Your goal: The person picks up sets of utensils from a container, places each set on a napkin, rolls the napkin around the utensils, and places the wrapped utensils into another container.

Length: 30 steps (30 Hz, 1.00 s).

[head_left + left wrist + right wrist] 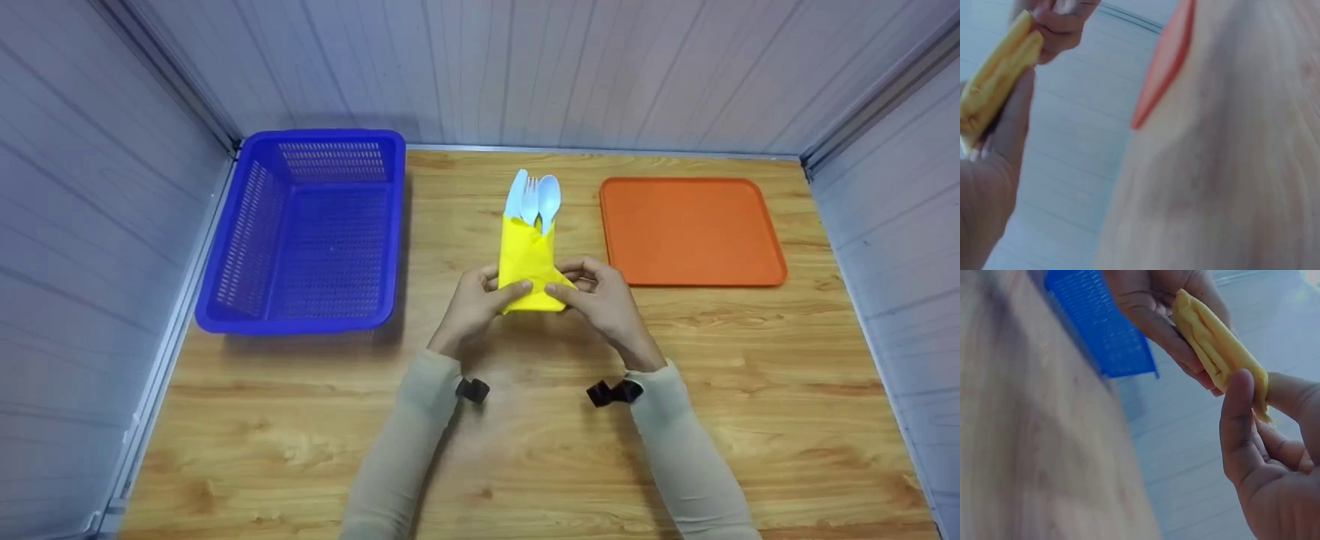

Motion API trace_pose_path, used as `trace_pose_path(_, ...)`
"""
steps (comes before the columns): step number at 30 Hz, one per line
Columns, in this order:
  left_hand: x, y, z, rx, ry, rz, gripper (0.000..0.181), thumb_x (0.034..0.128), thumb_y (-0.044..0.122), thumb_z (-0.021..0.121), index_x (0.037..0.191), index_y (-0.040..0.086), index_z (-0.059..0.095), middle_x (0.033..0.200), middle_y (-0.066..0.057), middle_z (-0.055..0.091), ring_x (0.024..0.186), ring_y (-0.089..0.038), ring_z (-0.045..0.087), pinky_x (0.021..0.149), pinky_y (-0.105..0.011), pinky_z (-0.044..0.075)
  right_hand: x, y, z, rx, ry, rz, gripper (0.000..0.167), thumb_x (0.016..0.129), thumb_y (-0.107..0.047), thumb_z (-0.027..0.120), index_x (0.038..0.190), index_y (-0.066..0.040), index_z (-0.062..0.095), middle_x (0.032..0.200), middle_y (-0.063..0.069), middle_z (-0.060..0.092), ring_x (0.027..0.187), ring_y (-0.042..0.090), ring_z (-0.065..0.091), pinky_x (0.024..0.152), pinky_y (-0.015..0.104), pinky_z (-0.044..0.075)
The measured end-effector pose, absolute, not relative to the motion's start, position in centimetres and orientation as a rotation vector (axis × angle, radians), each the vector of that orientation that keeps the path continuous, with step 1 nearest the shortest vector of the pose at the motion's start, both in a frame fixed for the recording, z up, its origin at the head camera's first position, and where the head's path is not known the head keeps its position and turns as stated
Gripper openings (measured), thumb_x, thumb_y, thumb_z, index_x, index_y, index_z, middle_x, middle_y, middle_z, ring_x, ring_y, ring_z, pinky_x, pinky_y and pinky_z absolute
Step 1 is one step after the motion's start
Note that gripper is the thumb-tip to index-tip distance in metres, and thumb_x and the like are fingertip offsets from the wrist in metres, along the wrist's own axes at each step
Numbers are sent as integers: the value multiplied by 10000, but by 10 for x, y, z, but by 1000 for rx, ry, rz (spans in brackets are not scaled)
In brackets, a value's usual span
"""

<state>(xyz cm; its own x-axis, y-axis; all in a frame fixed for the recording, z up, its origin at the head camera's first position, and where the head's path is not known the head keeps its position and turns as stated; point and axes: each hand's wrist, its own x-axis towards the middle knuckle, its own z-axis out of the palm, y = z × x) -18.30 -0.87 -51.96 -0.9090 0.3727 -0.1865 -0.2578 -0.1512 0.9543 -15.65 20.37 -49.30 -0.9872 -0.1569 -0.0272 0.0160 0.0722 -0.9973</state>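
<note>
A folded yellow napkin [526, 259] is held up between both hands, its lower end toward the person. Out of its far end stick a pale blue knife [516, 193], a fork [530, 201] and a spoon [550, 196], side by side; their handles are hidden inside. My left hand [480, 296] pinches the napkin's lower left side, thumb on top. On the lower right, my right hand [600, 295] pinches a corner of the napkin that juts outward. In the right wrist view the folded bottom edge of the napkin [1219, 351] faces the camera, between both thumbs.
To the left stands a blue plastic basket [300, 327] with slotted walls and nothing inside. A flat orange tray [694, 232] lies at the back right of the wooden table [517, 450]. Pale panel walls [480, 75] enclose the back and sides.
</note>
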Motion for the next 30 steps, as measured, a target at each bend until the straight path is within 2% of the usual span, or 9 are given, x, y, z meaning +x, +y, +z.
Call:
trace_pose_path(4, -175, -12, -510, 199, 1603, 2186, 460, 910, 154, 754, 1303, -34, 606, 1112, -177, 717, 986, -314, 708, 853, -408, 568, -146, 202, -481, -266, 2184, -2133, 292, 884, -60, 764, 1134, 47, 657, 987, 204, 660, 717, 248, 666, 596, 320, 571)
trace_pose_path(10, -170, -11, -511, 262, 1630, 2236, 460, 903, 152, 761, 1299, -31, 615, 1108, -175, 718, 975, -319, 710, 841, -412, 572, -144, 203, -481, -325, 2216, -2128, 293, 888, -59, 759, 1134, 62, 655, 999, 201, 660, 754, 259, 662, 611, 305, 565)
trace_pose_path(15, -163, -2, -513, 288, 1803, 2295, 442, 897, 163, 768, 1268, -37, 634, 1071, -147, 732, 920, -293, 722, 778, -390, 589, -144, 201, -483, -345, 2604, -1967, 370, 860, -127, 805, 1162, 22, 652, 1016, 144, 640, 866, 218, 611, 706, 261, 539)
trace_pose_path(18, -156, 11, -513, 264, 1926, 2377, 405, 897, 161, 770, 1220, -49, 647, 1048, -135, 737, 907, -270, 727, 756, -383, 594, -144, 197, -484, -329, 2939, -1797, 408, 829, -174, 838, 1131, 7, 631, 958, 124, 592, 837, 202, 564, 690, 244, 502)
trace_pose_path(21, -148, 26, -514, 235, 2084, 2452, 352, 904, 163, 764, 1168, -44, 658, 1033, -122, 740, 904, -230, 729, 743, -362, 597, -143, 191, -485, -315, 3157, -1677, 337, 828, -153, 837, 1032, 6, 620, 887, 103, 570, 765, 189, 555, 644, 226, 479)
trace_pose_path(24, -143, 39, -517, 204, 2238, 2483, 315, 917, 145, 747, 1157, -38, 657, 1043, -125, 734, 924, -196, 722, 746, -333, 594, -142, 185, -488, -338, 3221, -1672, 222, 853, -91, 804, 959, 3, 632, 851, 82, 616, 721, 162, 587, 617, 240, 494)
trace_pose_path(27, -135, 45, -506, 179, 2356, 2472, 273, 921, 78, 728, 1148, -50, 650, 1047, -154, 727, 945, -197, 715, 763, -309, 587, -142, 180, -490, -339, 3214, -1724, 147, 878, -67, 772, 949, -1, 662, 861, 63, 664, 727, 146, 627, 627, 301, 538)
trace_pose_path(30, -130, 48, -492, 159, 2402, 2470, 245, 905, -4, 717, 1128, -76, 645, 1035, -191, 722, 946, -236, 717, 773, -311, 585, -143, 179, -492, -314, 3177, -1797, 133, 890, -82, 762, 981, -10, 697, 903, 58, 695, 775, 154, 663, 675, 306, 564)
